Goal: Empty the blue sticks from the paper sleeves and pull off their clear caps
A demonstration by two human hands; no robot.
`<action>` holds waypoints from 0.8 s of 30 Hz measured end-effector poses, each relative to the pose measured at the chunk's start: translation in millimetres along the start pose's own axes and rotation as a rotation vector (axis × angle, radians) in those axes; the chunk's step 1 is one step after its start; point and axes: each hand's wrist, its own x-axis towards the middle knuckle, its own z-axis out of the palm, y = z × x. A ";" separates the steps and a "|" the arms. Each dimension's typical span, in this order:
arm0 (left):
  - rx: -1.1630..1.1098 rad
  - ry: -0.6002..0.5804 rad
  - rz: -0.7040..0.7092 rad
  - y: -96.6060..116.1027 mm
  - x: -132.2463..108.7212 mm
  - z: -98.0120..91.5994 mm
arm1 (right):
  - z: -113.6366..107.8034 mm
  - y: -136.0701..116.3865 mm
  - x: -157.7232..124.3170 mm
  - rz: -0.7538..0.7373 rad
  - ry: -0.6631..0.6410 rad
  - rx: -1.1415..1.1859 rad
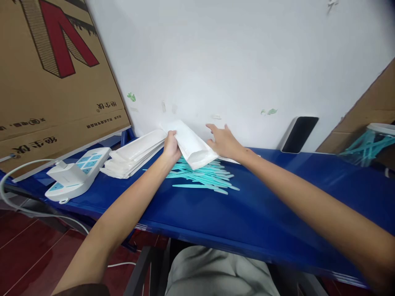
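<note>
My left hand [172, 147] is closed round one edge of a white padded envelope [191, 139], with the thumb on top. The envelope slants above the blue table, its mouth gaping toward me on the lower right. Just right of it, my right hand [224, 142] is raised with fingers apart and holds nothing. Beneath the envelope lies a loose pile of thin teal plastic sticks [205, 176] with paler, blade-like ends; part of the pile is hidden. A stack of similar white envelopes [134, 153] lies left of my left hand.
A white power strip [92, 162] with a plugged-in charger [68, 174] and cable sits at the left. Behind it stands a large cardboard box [61, 98]. A phone [300, 135] leans on the wall. A clear tub of teal sticks [367, 146] is at the far right.
</note>
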 end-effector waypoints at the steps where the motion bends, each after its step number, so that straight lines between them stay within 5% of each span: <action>1: -0.044 0.017 0.047 0.7 1.5 1.7 | -4.8 0.3 -6.3 0.090 -0.035 0.113; 4: -0.060 0.033 0.152 -0.1 1.8 5.0 | -15.8 -1.1 -27.1 0.195 -0.133 0.386; 8: 0.007 0.028 0.306 -11.2 -9.4 8.9 | -12.4 -12.2 -48.8 0.003 -0.252 0.373; 11: 0.059 0.007 0.398 -23.5 -19.3 12.0 | 2.8 -25.3 -52.4 -0.074 -0.217 0.341; 16: 0.081 -0.064 0.521 -34.1 -24.8 13.4 | 22.2 -31.2 -39.2 0.042 -0.178 0.353; 19: 0.040 -0.149 0.484 -30.3 -26.6 13.5 | 27.9 -23.5 -34.6 0.051 -0.202 0.409; 24: 0.000 -0.248 0.202 -19.0 -28.2 12.1 | 41.9 -12.2 -39.1 0.062 -0.125 0.494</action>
